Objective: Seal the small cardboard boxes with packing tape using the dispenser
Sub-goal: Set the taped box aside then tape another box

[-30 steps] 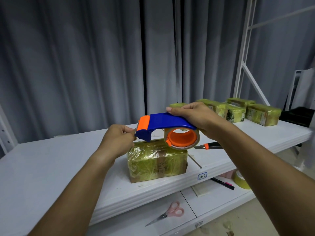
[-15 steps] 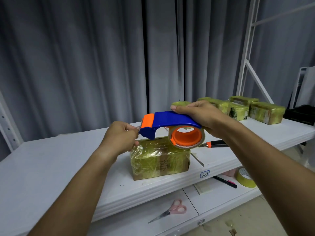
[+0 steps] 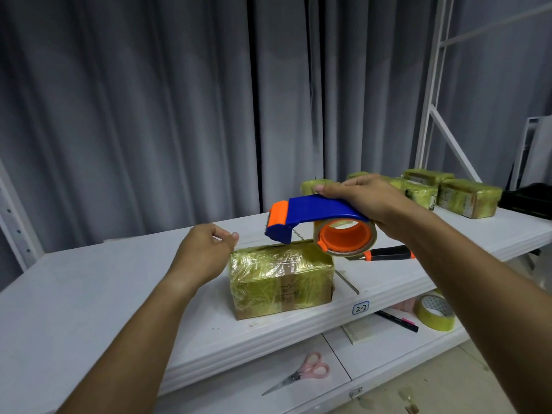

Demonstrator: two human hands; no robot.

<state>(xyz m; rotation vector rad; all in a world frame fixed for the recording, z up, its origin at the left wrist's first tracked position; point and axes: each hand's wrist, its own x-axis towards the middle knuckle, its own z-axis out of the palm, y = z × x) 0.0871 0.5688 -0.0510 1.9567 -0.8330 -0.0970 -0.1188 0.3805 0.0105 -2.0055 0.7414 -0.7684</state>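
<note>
A small cardboard box (image 3: 280, 279) wrapped in yellowish clear tape stands on the white shelf (image 3: 89, 294). My right hand (image 3: 367, 198) grips the handle of the blue and orange tape dispenser (image 3: 313, 207) from above and holds it just over the box's top right. Its tape roll (image 3: 343, 237) has an orange core. My left hand (image 3: 206, 252) hovers at the box's upper left corner. Its thumb and fingers pinch together on the tape end, and the clear strip running to the dispenser's blade barely shows.
Several taped boxes (image 3: 469, 197) sit at the back right of the shelf. An orange and black utility knife (image 3: 388, 253) lies behind the dispenser. On the lower shelf lie pink scissors (image 3: 301, 375), a marker (image 3: 397, 321) and a spare tape roll (image 3: 436, 313).
My left hand and the dispenser's blade end have drawn apart. The dispenser has shifted right and lifted a little. The box has stayed in place.
</note>
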